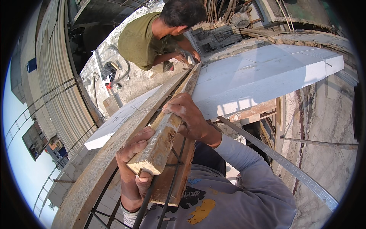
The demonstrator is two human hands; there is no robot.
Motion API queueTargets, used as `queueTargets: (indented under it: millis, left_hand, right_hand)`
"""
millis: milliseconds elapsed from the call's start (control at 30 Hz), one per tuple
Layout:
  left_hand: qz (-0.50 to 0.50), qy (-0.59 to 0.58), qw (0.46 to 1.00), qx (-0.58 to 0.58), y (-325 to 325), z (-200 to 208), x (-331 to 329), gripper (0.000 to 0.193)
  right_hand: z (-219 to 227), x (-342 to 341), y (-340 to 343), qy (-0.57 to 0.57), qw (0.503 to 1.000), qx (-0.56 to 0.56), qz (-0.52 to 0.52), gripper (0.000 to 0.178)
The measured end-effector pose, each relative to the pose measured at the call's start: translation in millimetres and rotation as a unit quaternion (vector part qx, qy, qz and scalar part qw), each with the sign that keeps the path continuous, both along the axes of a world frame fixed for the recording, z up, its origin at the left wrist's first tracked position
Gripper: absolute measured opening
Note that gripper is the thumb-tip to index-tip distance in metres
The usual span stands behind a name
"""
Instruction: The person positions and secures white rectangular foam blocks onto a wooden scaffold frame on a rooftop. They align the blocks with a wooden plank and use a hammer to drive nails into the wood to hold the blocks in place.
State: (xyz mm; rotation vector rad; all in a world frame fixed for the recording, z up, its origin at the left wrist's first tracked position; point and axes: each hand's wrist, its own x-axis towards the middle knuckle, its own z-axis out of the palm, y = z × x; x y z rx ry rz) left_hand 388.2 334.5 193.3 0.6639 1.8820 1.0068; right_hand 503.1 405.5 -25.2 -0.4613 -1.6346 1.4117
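Observation:
A long, weathered wooden beam runs away from me, its cut end close to my body. My left hand is closed round that near end, fingers over the left side and thumb by the end face. Farther along, my right hand grips the same beam, its fingers bent over the top. Beside the beam on the left lies a longer wooden board, with a narrow gap between them. Dark steel bars tied as a cage pass beneath my hands. A shorter plank stands below the beam.
A co-worker in a green shirt bends at the far end, hands at the timber. White foam slabs lie to the right and at left. A metal bar slants at right. Tools and a black bag rest on the rough floor.

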Motion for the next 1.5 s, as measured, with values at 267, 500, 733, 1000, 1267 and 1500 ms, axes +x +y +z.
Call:
queueTargets:
  millis: [267, 500, 733, 1000, 1267, 1500]
  left_hand:
    - [0.010, -0.009, 1.000, -0.009, 0.8, 1.2, -1.3, 0.075]
    - [-0.002, -0.005, 1.000, 0.001, 1.8, 0.8, -0.3, 0.073]
    - [0.007, -0.003, 1.000, -0.012, 3.6, 3.3, 1.5, 0.075]
    - [0.009, 0.003, 1.000, -0.004, 3.7, -0.6, 1.2, 0.076]
    - [0.017, 0.006, 1.000, 0.009, 3.5, -3.3, 1.7, 0.076]
    - [0.010, 0.000, 0.999, 0.035, -5.2, -11.8, -5.9, 0.075]
  right_hand:
    - [1.7, 0.2, 1.4, 0.005, 1.000, 0.000, -0.001, 0.042]
    - [1.5, -2.0, 0.6, 0.012, 1.000, 0.000, -0.014, 0.043]
    - [1.3, -2.2, -0.7, 0.007, 1.000, -0.001, -0.015, 0.043]
    - [1.9, -2.6, 0.9, 0.013, 1.000, 0.000, -0.019, 0.044]
    - [1.4, -2.0, -0.9, 0.010, 1.000, -0.004, -0.019, 0.044]
    - [1.5, -1.4, -1.3, 0.011, 1.000, -0.005, -0.019, 0.043]
